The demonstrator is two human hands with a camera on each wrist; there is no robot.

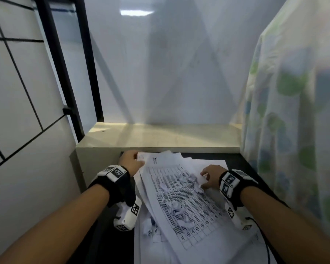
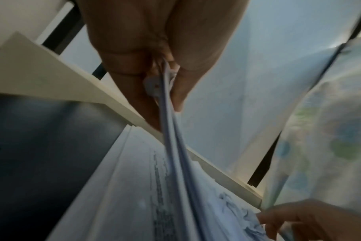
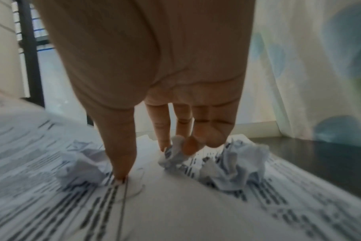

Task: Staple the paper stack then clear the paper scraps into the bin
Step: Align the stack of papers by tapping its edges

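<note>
On the black desk [image 1: 242, 162] at 6 o'clock lies the paper stack [image 1: 194, 216], fanned loosely, its printed top sheet strewn with crumpled scraps [image 1: 176, 205]. At 11 o'clock of the stack, the left hand [image 1: 131, 161] pinches a corner of several sheets between thumb and fingers [image 2: 124, 65], lifting them. At 2 o'clock, the right hand [image 1: 212, 177] has fingertips [image 3: 188, 146] closed on one scrap [image 3: 173, 153], thumb pressed on the sheet, another scrap [image 3: 237, 166] just beside it.

Behind the dark table [image 1: 242, 161] runs a cream ledge [image 1: 160, 138], a flowered curtain [image 1: 293, 111] hangs on the right, and a black frame post [image 1: 65, 73] stands left.
</note>
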